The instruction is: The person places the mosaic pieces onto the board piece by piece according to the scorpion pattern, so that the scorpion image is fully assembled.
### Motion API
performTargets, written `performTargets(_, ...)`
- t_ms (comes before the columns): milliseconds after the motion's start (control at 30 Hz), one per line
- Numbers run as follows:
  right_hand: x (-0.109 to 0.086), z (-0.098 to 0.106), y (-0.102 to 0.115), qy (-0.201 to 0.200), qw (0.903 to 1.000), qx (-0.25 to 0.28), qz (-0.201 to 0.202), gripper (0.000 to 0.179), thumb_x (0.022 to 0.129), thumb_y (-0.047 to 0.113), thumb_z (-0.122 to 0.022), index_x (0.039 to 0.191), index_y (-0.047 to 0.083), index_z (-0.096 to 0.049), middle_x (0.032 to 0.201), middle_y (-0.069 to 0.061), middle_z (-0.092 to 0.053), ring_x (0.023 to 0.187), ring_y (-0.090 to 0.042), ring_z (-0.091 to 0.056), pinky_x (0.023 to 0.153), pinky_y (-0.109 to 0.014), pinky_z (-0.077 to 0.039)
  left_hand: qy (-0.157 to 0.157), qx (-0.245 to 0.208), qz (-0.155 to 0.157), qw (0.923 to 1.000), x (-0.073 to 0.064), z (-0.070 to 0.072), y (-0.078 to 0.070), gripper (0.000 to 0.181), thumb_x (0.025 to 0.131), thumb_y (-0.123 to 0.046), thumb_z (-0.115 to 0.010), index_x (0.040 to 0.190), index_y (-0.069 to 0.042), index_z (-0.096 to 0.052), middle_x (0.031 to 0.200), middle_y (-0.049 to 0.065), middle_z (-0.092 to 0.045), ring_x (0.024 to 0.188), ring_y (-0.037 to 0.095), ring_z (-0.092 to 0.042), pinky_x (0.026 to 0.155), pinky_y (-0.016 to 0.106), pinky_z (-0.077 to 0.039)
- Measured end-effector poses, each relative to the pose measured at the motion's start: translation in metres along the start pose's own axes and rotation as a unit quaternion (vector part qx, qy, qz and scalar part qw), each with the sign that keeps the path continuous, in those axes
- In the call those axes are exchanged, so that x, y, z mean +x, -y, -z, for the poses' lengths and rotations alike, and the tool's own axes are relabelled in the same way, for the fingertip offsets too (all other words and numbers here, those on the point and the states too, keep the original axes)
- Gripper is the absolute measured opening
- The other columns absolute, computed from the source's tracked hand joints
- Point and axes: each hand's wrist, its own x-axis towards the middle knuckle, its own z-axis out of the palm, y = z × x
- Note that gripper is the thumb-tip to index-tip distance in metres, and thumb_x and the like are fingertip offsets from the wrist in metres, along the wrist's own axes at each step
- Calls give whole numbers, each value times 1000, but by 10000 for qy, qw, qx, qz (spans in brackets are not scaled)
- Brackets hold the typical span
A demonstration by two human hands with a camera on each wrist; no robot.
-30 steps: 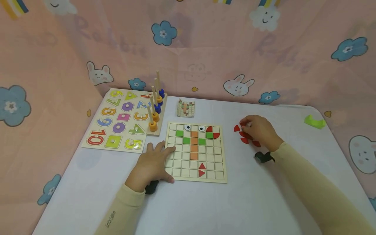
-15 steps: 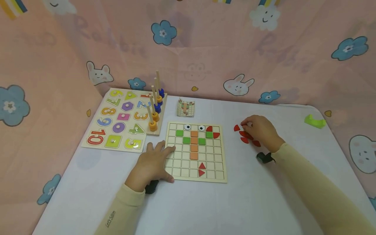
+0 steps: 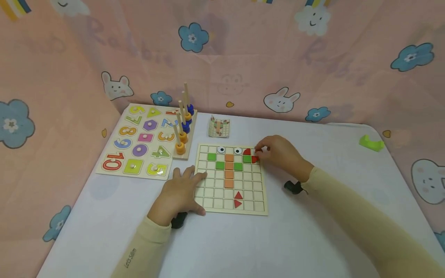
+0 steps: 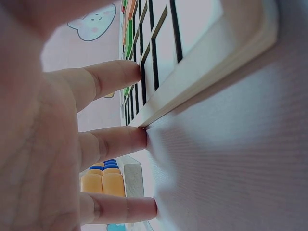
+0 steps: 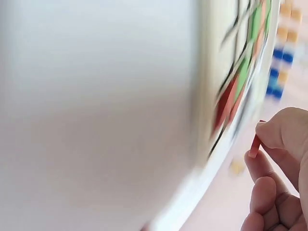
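A square wooden grid board lies in the middle of the table. My left hand rests spread along its left edge; the left wrist view has one finger over the grid and others down on the cloth. Between thumb and fingertip my right hand pinches a thin red tile, over the board's upper right corner. Under it on the board sit red quarter-circle tiles around a green square tile. Eye tiles, orange squares and red triangles also lie on the grid.
Left of the board are a number-and-shape peg puzzle and a peg stand with orange and blue rings. A small creased pattern card lies behind the board. A light green piece is at the far right.
My right hand has moved left from the loose red tiles to the board's upper right corner, carrying a red tile. The loose tiles are now hidden behind it. My left hand stays put.
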Motion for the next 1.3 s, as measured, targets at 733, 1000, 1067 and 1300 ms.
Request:
performTargets(733,5,-35,48,276,9924,-844,854,23,99,22,-77,119,14,-82,114,-4,-72,108,-27,-62,97,-43,-52,-107,32,-50,9999,5,-7,6,114,56,-51,-104,156,-26,-55,164,18,-39,117,39,-42,67,40,-49)
performTargets(1000,1,-38,44,235,9908,-768,1091,26,101,22,-73,125,12,-80,120,-5,-72,110,-29,-62,96,-45,-50,-84,46,-43,9999,5,-6,6,114,57,-52,-103,156,-26,-54,164,18,-39,115,38,-42,66,38,-48)
performTargets(1067,0,-38,44,220,9912,-697,1099,26,101,22,-73,125,12,-80,121,-5,-72,111,-29,-62,97,-46,-50,-84,53,-41,9999,5,-5,6,114,57,-52,-103,156,-26,-55,164,18,-39,115,38,-42,66,38,-48)
performTargets(1300,-10,-32,36,-111,9976,-340,598,25,101,22,-71,122,14,-80,121,-3,-74,116,-29,-61,102,-48,-48,-59,89,-30,9999,4,-5,5,114,57,-53,-103,157,-25,-54,164,18,-39,116,38,-43,68,39,-49)
